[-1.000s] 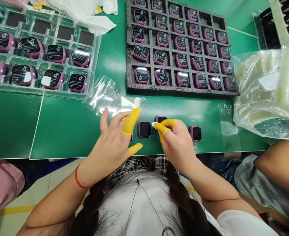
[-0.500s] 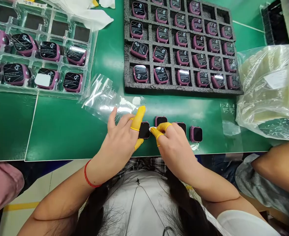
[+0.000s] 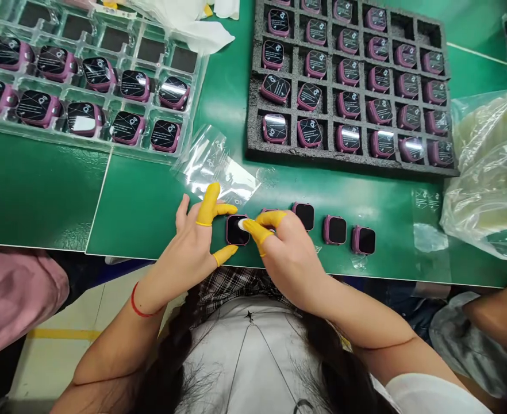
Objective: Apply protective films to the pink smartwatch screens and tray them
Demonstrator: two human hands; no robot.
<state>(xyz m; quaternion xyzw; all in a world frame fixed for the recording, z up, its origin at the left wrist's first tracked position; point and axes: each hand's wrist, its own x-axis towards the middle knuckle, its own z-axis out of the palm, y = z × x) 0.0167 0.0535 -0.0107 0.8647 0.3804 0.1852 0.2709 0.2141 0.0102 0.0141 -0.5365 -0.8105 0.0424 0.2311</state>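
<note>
Purple-framed watch (image 3: pixel 235 232) on worktop (image 3: pixel 133 210), screen up, long axis pointing away from body. Left hand (image 3: pixel 189 242): grip clamped on its near and far edges. Right hand (image 3: pixel 290 253): grip pinched together on white pad (image 3: pixel 242 225), over screen. Five watches on worktop, ten visible in clear tray (image 3: pixel 199 86); white print there too small to read.

Head view — forward and down, close.

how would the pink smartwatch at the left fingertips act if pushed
The pink smartwatch lies flat, so it would probably slide rather than roll. Its smooth black screen may feel slippery, and its rigid-looking case should hardly flex.
</note>
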